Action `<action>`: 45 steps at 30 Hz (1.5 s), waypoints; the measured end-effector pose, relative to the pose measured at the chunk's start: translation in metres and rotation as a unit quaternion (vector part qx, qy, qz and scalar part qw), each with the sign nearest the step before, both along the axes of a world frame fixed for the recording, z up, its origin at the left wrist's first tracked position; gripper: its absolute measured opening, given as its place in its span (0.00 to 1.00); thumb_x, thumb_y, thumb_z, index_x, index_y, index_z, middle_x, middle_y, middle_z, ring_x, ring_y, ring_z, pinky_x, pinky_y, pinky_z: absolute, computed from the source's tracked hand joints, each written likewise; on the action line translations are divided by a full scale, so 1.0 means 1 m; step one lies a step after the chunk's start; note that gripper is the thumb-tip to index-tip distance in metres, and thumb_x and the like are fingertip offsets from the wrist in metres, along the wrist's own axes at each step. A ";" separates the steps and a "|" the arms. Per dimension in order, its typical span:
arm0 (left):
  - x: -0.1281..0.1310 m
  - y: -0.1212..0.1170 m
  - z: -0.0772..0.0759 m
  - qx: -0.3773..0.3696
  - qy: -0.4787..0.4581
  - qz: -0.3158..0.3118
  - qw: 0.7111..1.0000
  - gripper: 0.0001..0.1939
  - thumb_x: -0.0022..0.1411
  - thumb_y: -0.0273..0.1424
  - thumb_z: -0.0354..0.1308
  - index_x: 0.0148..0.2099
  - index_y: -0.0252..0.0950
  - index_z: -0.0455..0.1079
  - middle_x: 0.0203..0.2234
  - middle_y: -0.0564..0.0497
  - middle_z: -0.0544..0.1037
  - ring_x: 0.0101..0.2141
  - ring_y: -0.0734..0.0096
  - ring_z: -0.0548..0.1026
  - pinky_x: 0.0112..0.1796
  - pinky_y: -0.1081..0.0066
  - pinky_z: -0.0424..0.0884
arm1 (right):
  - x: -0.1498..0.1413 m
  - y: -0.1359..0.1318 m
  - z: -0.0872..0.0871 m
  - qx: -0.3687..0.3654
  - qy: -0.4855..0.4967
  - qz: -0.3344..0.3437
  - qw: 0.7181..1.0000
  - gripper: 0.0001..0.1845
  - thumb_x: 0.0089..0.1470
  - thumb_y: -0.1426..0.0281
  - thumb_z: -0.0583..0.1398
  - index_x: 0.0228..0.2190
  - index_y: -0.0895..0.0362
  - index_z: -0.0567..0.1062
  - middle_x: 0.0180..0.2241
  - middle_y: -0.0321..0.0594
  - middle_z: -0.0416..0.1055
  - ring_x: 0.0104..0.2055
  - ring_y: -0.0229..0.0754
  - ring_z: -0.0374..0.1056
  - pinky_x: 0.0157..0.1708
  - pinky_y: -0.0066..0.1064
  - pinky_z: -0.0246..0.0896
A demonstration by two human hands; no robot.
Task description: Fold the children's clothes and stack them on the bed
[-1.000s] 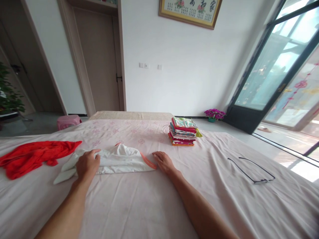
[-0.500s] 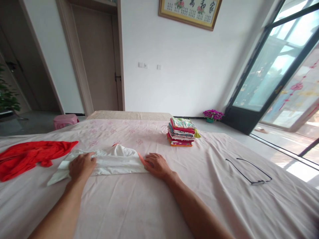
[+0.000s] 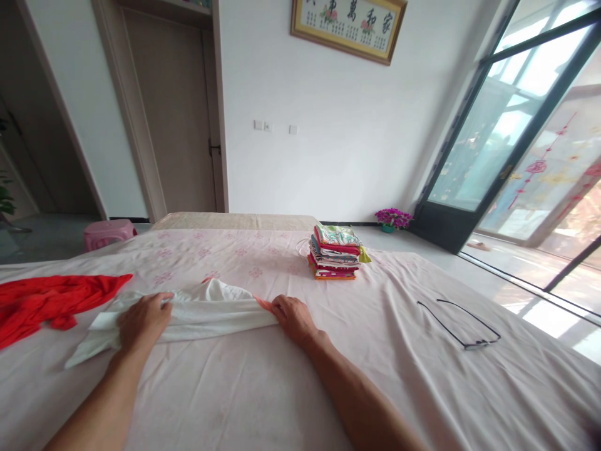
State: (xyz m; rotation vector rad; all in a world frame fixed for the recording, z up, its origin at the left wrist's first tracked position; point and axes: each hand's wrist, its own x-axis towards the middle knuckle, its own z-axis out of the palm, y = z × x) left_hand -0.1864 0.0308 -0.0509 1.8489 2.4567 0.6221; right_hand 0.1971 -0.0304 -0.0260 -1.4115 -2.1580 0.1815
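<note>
A white cloth with orange showing at its right end and top edge lies in a long, wrinkled strip across the bed. My left hand is closed on its left part, fingers curled over the fabric and fingertips partly hidden. At the right end, my right hand pinches the orange corner. The cloth looks stretched between both hands, its loose left tip spreading past my left wrist. Left of it lies a crumpled red cloth, apart from my hands.
Beyond my right hand stands a neat stack of folded, patterned cloths. Black-framed glasses rest on the pale bedsheet at the right. Past the bed are a pink stool and a pot of purple flowers.
My right hand has gone from lying spread at the cloth's end to gripping its orange corner. My left fingers have curled on the fabric. The view has shifted slightly right.
</note>
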 end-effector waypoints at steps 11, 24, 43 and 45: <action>0.008 0.001 0.002 0.015 0.009 -0.020 1.000 0.22 0.62 0.34 0.45 0.51 0.41 0.76 0.48 0.40 0.78 0.45 0.47 0.76 0.44 0.56 0.68 | 0.000 0.003 -0.007 0.025 0.015 0.015 0.999 0.09 0.65 0.67 0.55 0.37 0.51 0.75 0.36 0.36 0.76 0.38 0.40 0.69 0.40 0.28 0.58; 0.015 0.000 0.005 0.009 0.010 -0.041 0.999 0.23 0.64 0.34 0.44 0.53 0.40 0.75 0.49 0.40 0.77 0.46 0.49 0.75 0.44 0.57 0.68 | -0.001 0.003 -0.005 0.035 0.004 -0.005 0.999 0.10 0.64 0.71 0.54 0.40 0.51 0.75 0.38 0.38 0.76 0.40 0.42 0.68 0.41 0.29 0.59; 0.055 -0.008 0.006 0.049 -0.084 -0.192 0.977 0.13 0.64 0.36 0.47 0.43 0.41 0.72 0.41 0.49 0.80 0.41 0.64 0.77 0.40 0.71 0.68 | 0.032 0.015 -0.003 0.116 0.239 -0.137 0.954 0.09 0.48 0.74 0.51 0.27 0.53 0.70 0.29 0.38 0.70 0.35 0.43 0.66 0.38 0.31 0.60; 0.067 -0.011 0.010 0.069 -0.114 -0.232 0.964 0.13 0.64 0.36 0.48 0.44 0.41 0.72 0.37 0.51 0.81 0.39 0.67 0.78 0.39 0.73 0.68 | 0.046 0.020 -0.003 0.124 0.315 -0.174 0.925 0.09 0.50 0.71 0.51 0.29 0.53 0.70 0.30 0.38 0.70 0.35 0.44 0.66 0.37 0.32 0.60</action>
